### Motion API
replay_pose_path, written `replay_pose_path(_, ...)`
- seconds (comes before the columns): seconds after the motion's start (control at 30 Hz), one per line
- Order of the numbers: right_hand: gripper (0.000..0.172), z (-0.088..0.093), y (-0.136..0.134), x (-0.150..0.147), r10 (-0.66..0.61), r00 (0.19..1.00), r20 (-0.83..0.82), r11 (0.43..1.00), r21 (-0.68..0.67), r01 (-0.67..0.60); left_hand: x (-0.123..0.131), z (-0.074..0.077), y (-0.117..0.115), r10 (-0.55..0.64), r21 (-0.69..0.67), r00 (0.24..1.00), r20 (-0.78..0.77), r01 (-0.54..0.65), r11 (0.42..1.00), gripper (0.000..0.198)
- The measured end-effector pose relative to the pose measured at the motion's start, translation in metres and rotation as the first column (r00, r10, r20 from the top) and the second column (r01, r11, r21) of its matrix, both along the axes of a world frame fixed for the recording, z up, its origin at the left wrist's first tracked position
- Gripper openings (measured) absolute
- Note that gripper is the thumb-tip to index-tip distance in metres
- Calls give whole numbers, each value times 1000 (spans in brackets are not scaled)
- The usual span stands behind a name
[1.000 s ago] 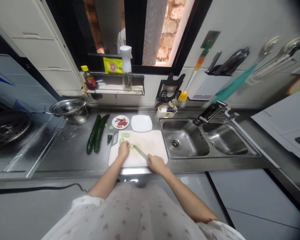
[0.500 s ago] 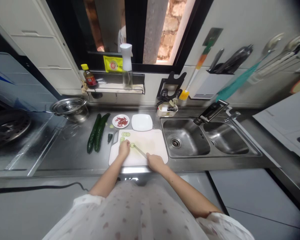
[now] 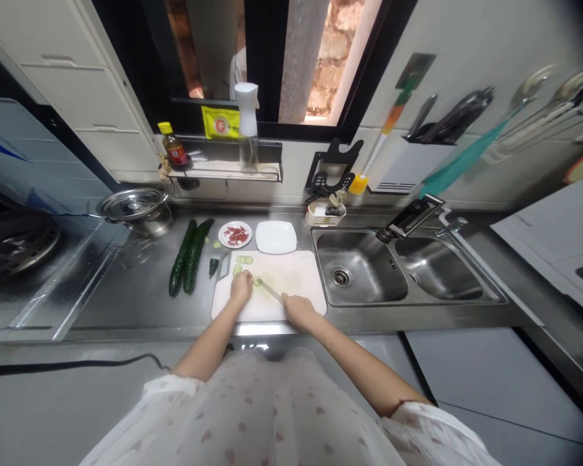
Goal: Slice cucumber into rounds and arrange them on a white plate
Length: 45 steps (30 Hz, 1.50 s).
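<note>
My right hand [image 3: 301, 312] is closed on the handle of a knife [image 3: 271, 291], whose blade points up and left over the white cutting board [image 3: 291, 278]. At the blade's tip lies a pale green cucumber slice [image 3: 257, 281]. My left hand [image 3: 241, 287] is on the board's left part with its fingers bent together; what they hold, if anything, is too small to make out. More cucumber slices [image 3: 244, 259] lie above my left hand. Two whole cucumbers [image 3: 192, 259] and a short dark green end piece [image 3: 214, 266] rest left of the board.
Behind the board are a plate of chopped red pieces [image 3: 243, 241] and a white square plate [image 3: 276, 238]. A double sink [image 3: 359, 266] is at the right. A lidded steel pot [image 3: 148, 217] stands at the back left, below a wall shelf [image 3: 218, 173].
My right hand and the knife have shifted slightly to the left. My left hand has barely moved.
</note>
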State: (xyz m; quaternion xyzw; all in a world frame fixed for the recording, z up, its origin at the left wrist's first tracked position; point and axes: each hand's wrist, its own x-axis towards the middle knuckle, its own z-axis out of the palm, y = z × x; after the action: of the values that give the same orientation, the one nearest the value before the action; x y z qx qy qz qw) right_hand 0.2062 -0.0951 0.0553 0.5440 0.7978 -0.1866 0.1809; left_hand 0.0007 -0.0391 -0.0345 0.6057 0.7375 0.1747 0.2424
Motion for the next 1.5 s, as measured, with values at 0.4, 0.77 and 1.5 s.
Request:
replay_pose_path(0.4, 30, 9, 8, -10, 6, 1000, 11, 1000, -29, -5, 0, 0, 1, -1, 3, 1000, 5, 1, 1000, 12)
replay_pose_path(0.77, 33, 10, 3, -9, 3, 1000, 16, 1000, -27, -2, 0, -1, -1, -15, 29, 1000, 0, 15, 999, 13)
replay_pose_path(1.5, 32, 6, 7, -9, 13, 1000, 26, 1000, -7, -13, 0, -1, 1, -19, -2, 999, -37, 19, 1000, 12)
